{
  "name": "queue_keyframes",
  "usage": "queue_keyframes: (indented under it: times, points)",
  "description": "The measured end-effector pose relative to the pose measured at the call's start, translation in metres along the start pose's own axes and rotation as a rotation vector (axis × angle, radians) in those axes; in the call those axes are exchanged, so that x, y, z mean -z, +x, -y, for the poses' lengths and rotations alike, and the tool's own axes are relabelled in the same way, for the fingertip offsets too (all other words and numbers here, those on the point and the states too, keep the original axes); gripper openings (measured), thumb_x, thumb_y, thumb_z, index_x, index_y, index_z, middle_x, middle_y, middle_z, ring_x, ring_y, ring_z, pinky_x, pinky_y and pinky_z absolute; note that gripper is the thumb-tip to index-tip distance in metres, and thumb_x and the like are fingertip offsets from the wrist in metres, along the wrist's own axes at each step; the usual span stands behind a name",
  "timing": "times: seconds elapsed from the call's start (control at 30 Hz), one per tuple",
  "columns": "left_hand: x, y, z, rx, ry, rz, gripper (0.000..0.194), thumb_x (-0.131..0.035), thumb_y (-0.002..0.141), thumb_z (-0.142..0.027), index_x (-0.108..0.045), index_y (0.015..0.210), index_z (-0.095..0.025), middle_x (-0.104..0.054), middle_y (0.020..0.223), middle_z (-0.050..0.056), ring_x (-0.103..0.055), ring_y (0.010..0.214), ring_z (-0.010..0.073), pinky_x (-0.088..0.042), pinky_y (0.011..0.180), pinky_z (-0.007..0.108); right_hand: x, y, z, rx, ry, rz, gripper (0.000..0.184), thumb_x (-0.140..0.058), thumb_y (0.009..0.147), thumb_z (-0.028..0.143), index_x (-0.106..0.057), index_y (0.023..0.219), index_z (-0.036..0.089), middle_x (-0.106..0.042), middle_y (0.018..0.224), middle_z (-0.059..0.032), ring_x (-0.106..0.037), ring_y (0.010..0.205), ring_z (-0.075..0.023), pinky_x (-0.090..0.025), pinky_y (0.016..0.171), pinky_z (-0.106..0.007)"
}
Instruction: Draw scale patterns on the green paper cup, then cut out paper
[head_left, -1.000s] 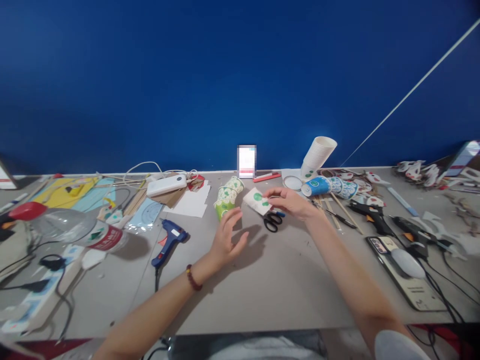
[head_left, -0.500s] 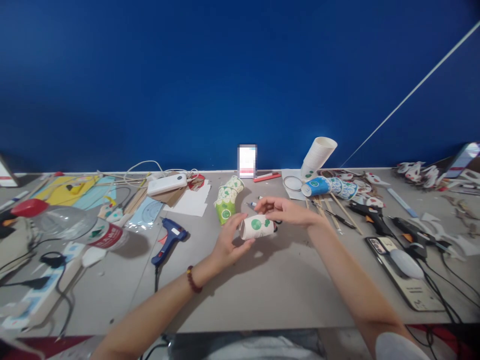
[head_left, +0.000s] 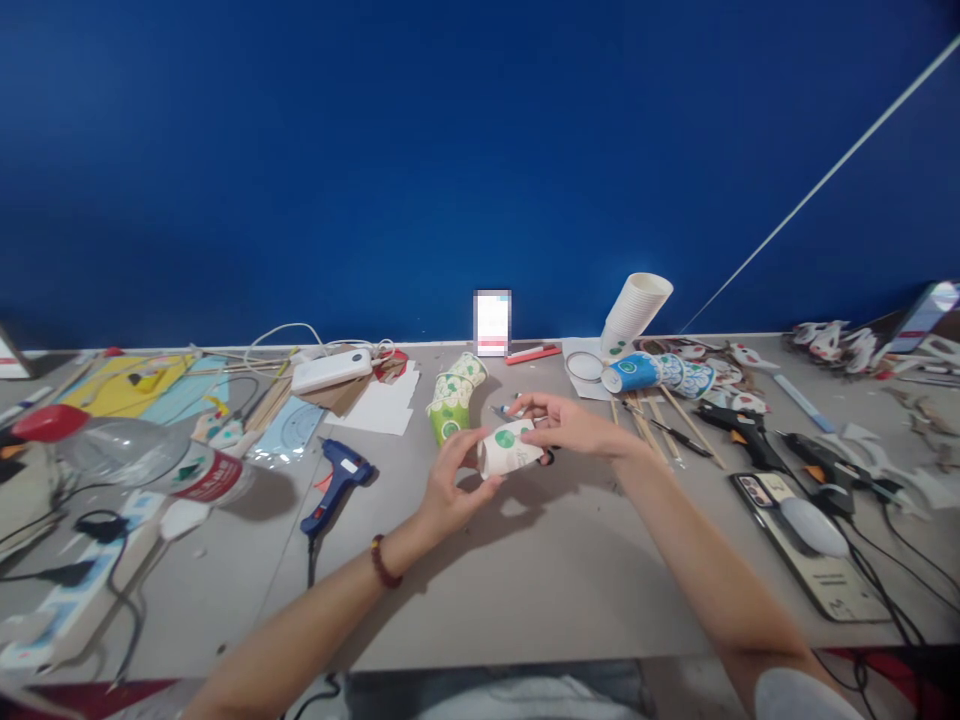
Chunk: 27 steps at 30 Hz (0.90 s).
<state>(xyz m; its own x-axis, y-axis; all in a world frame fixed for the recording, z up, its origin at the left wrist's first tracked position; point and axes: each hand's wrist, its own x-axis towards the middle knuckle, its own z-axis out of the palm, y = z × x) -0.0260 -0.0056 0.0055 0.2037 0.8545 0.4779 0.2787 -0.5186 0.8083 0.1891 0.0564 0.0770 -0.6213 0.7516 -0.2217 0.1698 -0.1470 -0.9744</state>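
Note:
Between my hands lies a white paper cup with green leaf prints, tipped on its side above the table. My left hand is closed around its wide left end, thumb below and fingers above. At the narrower right end, my right hand grips the cup, the thumb resting on its side. Just behind my left fingers sits a green and white paper cup piece, made of cups joined in a curve. Pens and dark scissor handles are partly hidden behind my right hand.
A blue glue gun and a red-capped bottle are at left, by a power strip. To the right are stacked white cups, a blue cup piece, sticks, black glue guns, and a phone under a mouse.
The paper cup has turned and tilted slightly, its right end rising. My right hand has shifted a little left, its fingers further over the cup.

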Motion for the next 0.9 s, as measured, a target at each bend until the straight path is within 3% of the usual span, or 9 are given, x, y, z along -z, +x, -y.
queue_keyframes:
  times: [0.23,0.33,0.5,0.57,0.73,0.9]
  points:
    - [0.001,0.003,-0.004,-0.135,0.096,-0.04,0.049,-0.064,0.076,-0.024,-0.049,0.123,-0.023,-0.055,0.111,0.009,-0.053,0.101,0.0195,-0.051,0.074,0.03,-0.004,-0.005,0.003,0.012,-0.029,-0.049,0.041,-0.065,0.075,0.039,-0.053,0.11,0.023,-0.057,0.088,-0.002,-0.057,0.067,-0.0118,-0.05,0.054,-0.026]
    - [0.0,0.002,-0.005,-0.155,0.113,-0.042,0.048,-0.064,0.076,-0.025,-0.049,0.122,-0.022,-0.057,0.11,0.01,-0.055,0.099,0.0196,-0.051,0.075,0.031,0.006,-0.009,0.006,-0.011,-0.143,-0.113,0.04,-0.057,0.08,0.046,-0.053,0.113,0.023,-0.06,0.088,-0.0029,-0.056,0.065,-0.0114,-0.049,0.057,-0.027]
    - [-0.005,-0.005,-0.002,-0.206,0.064,0.041,0.05,-0.066,0.075,-0.03,-0.048,0.121,-0.022,-0.059,0.108,0.01,-0.058,0.095,0.0203,-0.053,0.07,0.031,0.041,-0.019,0.005,-0.007,-0.344,-0.474,0.034,-0.054,0.08,0.047,-0.057,0.101,0.021,-0.062,0.087,-0.0054,-0.059,0.073,-0.0163,-0.048,0.062,-0.029]
    - [-0.008,-0.008,0.002,-0.233,0.041,0.095,0.056,-0.069,0.072,-0.031,-0.046,0.123,-0.023,-0.059,0.106,0.009,-0.058,0.093,0.0198,-0.054,0.069,0.031,0.045,-0.021,0.0,-0.026,-0.464,-0.554,0.028,-0.056,0.078,0.045,-0.06,0.09,0.02,-0.062,0.079,-0.0041,-0.057,0.069,-0.0168,-0.044,0.058,-0.028]
    - [-0.012,-0.011,0.004,-0.168,-0.01,0.093,0.054,-0.068,0.072,-0.027,-0.044,0.121,-0.023,-0.057,0.11,0.009,-0.058,0.096,0.0199,-0.055,0.071,0.031,0.015,-0.02,-0.025,-0.127,-0.751,-0.447,0.016,-0.056,0.075,0.033,-0.065,0.077,0.019,-0.063,0.073,-0.0041,-0.055,0.066,-0.0174,-0.037,0.059,-0.028]
    - [-0.01,-0.009,-0.003,-0.056,-0.064,0.049,0.051,-0.062,0.076,-0.022,-0.041,0.123,-0.023,-0.052,0.121,0.012,-0.054,0.109,0.0226,-0.053,0.082,0.037,-0.008,-0.016,-0.048,-0.164,-0.89,-0.51,0.015,-0.057,0.07,0.022,-0.064,0.082,0.017,-0.064,0.083,-0.0081,-0.055,0.071,-0.0192,-0.035,0.061,-0.028]
